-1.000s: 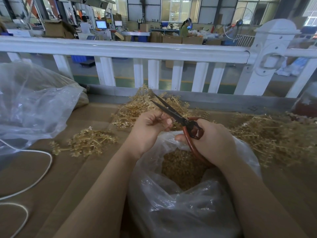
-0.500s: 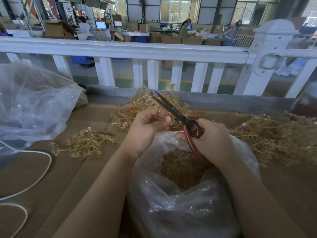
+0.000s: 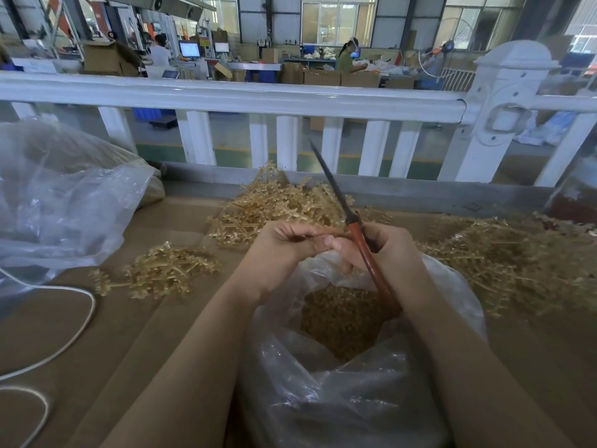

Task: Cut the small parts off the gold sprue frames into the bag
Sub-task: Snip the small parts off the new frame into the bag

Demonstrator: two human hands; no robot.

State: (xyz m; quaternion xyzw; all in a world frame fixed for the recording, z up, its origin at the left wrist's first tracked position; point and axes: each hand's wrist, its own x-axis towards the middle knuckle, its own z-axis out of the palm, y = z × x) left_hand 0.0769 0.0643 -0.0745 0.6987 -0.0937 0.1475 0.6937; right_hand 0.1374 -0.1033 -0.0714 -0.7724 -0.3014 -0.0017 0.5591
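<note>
Sprue (image 3: 318, 235): a thin gold stem, lying level between the two hands above the mouth of the bag (image 3: 452, 286). Left hand (image 3: 284, 250) is pinching it, fingers curled round the near end. It is looking bare; probably stripped, though the stem is too slim and blurred here to be sure.

Scissors (image 3: 342, 205): blades are now lying together as one dark edge, tip pointing up and away toward the fence (image 3: 226, 98). A second ago they were gaping in a V and leaning left over the left hand's fingers. So a cut is likely just finishing, and the snipped part should be dropping among the gold bits (image 3: 342, 318) already heaped in the bag.

Right hand (image 3: 391, 253) is gripping the red handles, fingers wrapped tight.

Other differences from earlier: both hands are sitting closer together, thumbs nearly touching, and staying over the bag.

Around: uncut frames are piling on the bench (image 3: 145, 334), one heap (image 3: 277, 205) just behind the hands, a small cluster (image 3: 161, 273) to the left, a wide spread (image 3: 504, 260) to the right. Plenty left to do.
</note>
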